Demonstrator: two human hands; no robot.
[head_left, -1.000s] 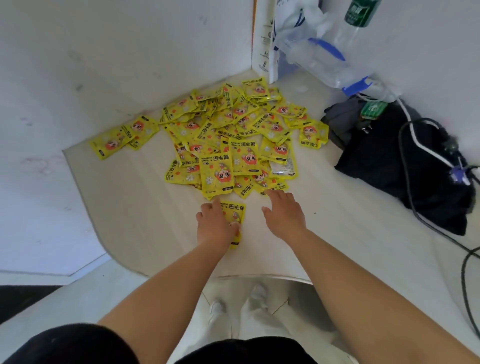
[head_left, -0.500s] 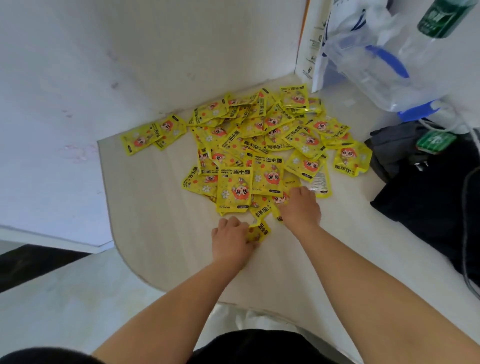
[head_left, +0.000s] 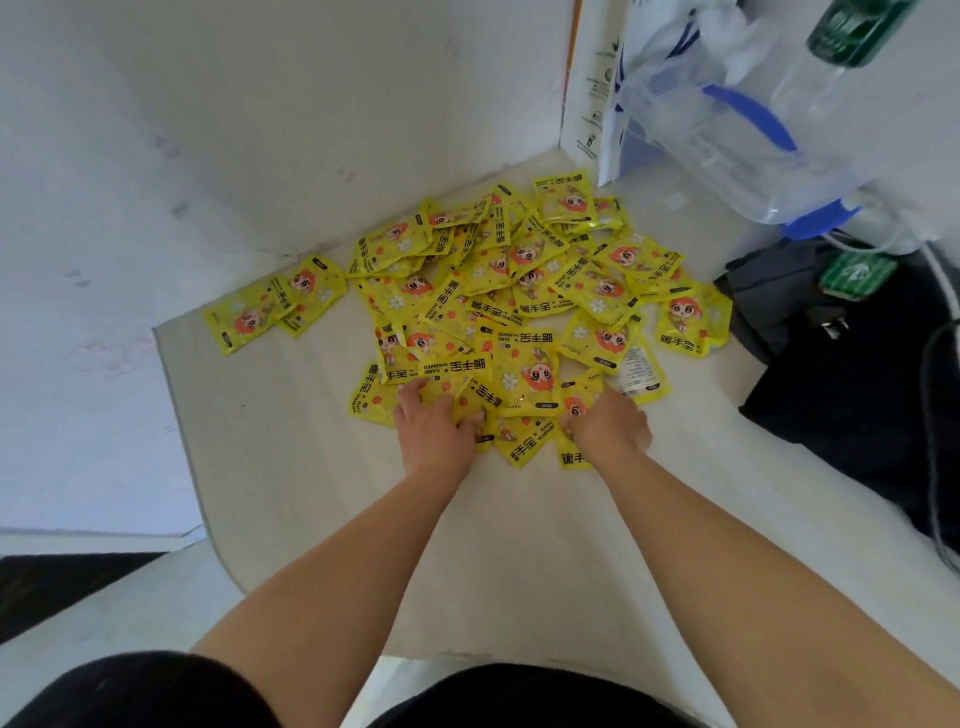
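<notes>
A heap of several yellow hand-warmer packets lies on the pale table, spread toward the corner of the white walls. Two more packets lie apart at the left by the wall. Both of my hands are at the heap's near edge. My left hand lies over the nearest packets, with its thumb curled round one yellow packet. My right hand has its fingers curled onto another yellow packet, which sticks out beneath it.
A black bag with a cable fills the right side. Behind it stand a clear plastic jug with blue handle, a green-capped bottle and a white carton. The table's rounded edge is at the left.
My left hand has moved forward from the loose packet up into the heap's edge. My right hand has slid a little right and curled onto a packet. The view has tilted closer.
</notes>
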